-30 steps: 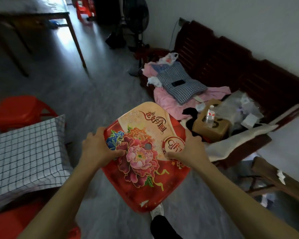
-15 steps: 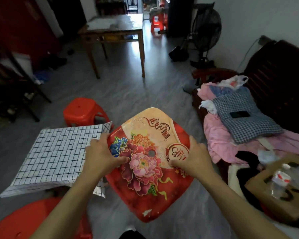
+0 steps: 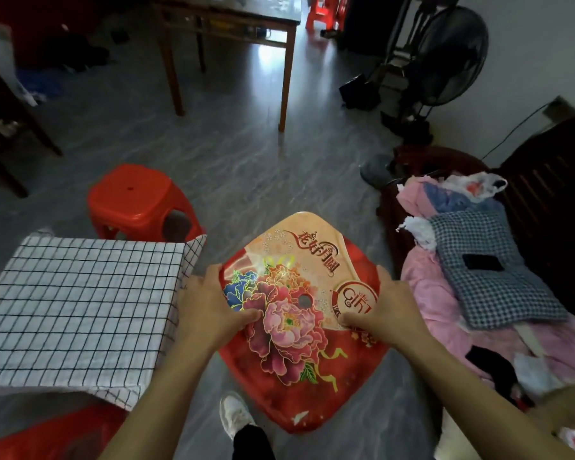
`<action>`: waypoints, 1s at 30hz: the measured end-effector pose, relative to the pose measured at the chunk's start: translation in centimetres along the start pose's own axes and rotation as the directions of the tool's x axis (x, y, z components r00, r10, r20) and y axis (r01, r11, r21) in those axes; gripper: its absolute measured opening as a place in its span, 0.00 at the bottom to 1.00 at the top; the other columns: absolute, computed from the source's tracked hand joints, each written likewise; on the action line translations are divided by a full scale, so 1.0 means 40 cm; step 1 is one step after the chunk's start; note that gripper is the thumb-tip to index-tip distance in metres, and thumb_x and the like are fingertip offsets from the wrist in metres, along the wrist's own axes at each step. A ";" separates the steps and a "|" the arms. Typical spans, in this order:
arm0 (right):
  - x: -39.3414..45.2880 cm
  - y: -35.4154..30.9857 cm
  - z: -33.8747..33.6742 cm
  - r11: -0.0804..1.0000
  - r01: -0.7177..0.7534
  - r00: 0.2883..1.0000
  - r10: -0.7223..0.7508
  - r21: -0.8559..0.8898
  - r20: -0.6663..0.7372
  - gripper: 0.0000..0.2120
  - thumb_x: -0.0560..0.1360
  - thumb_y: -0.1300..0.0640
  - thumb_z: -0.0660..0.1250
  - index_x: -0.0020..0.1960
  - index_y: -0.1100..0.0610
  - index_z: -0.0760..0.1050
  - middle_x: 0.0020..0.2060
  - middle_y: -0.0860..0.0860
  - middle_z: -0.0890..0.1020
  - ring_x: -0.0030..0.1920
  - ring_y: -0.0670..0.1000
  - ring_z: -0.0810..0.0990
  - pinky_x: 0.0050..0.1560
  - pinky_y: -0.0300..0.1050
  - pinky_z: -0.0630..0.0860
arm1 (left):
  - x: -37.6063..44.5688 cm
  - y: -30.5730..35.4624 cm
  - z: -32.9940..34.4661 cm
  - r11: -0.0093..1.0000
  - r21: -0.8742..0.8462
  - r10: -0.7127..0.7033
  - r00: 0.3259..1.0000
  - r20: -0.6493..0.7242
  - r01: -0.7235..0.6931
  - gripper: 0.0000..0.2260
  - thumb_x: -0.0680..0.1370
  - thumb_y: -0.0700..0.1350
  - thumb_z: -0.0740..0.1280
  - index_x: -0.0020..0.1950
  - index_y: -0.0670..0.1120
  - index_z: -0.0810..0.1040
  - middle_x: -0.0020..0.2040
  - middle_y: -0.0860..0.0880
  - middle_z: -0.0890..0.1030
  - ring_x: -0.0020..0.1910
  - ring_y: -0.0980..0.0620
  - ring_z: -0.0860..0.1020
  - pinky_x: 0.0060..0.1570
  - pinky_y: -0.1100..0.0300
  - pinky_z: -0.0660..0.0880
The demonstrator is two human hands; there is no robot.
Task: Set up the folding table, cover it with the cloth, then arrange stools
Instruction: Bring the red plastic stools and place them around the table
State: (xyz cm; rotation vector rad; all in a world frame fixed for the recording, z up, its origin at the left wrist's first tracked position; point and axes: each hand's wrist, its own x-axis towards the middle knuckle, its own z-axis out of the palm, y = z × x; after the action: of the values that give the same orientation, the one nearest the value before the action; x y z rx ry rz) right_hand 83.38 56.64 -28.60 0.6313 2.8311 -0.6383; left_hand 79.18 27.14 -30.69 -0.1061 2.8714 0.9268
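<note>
While both hands carry the floral stool (image 3: 299,327) just right of the cloth-covered table (image 3: 80,310), left hand (image 3: 210,310) and right hand (image 3: 384,310) clamped on opposite edges, better to set it down level, clear of the cloth's hanging corner. Since the earlier frame, view has swung left; plain red stool (image 3: 136,197) at the far side shows fully.

Flower-print red stool (image 3: 299,330) is held up off the floor, seat facing up, tilted a bit, just right of the folding table under its white checked cloth (image 3: 77,307). Plain red stool (image 3: 140,200) sits at the table's far corner, another red stool (image 3: 50,436) pokes out at the near edge.
</note>
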 end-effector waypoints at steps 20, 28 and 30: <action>0.609 -0.098 0.549 0.998 0.039 0.966 -0.050 0.048 0.253 0.52 0.52 0.38 0.81 0.71 0.44 0.60 0.58 0.50 0.71 0.55 0.50 0.74 0.49 0.42 0.76 | 0.501 -0.384 0.382 0.970 0.033 -0.240 0.971 0.011 0.239 0.44 0.53 0.66 0.76 0.65 0.51 0.69 0.53 0.48 0.77 0.55 0.46 0.73 0.54 0.47 0.74; 0.722 -0.054 0.818 0.996 0.038 0.965 -0.058 0.084 0.254 0.52 0.54 0.43 0.83 0.72 0.45 0.60 0.57 0.51 0.70 0.55 0.51 0.74 0.49 0.43 0.76 | 0.600 -0.570 0.584 0.942 -0.048 -0.330 0.944 0.024 0.331 0.47 0.50 0.60 0.80 0.66 0.53 0.68 0.56 0.47 0.76 0.56 0.45 0.75 0.53 0.44 0.77; 0.743 -0.052 0.871 0.995 0.042 0.965 -0.063 0.088 0.254 0.52 0.53 0.42 0.83 0.71 0.45 0.61 0.58 0.50 0.70 0.55 0.51 0.75 0.50 0.46 0.78 | 0.617 -0.605 0.615 0.938 -0.061 -0.341 0.940 0.013 0.341 0.46 0.50 0.60 0.80 0.66 0.54 0.68 0.55 0.49 0.77 0.55 0.46 0.76 0.52 0.45 0.78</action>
State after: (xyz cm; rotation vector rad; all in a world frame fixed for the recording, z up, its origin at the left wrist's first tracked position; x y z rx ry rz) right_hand 58.38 50.37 -66.49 0.4498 2.5986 -0.7874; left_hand 59.61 21.23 -67.84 -0.5884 2.6953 0.9411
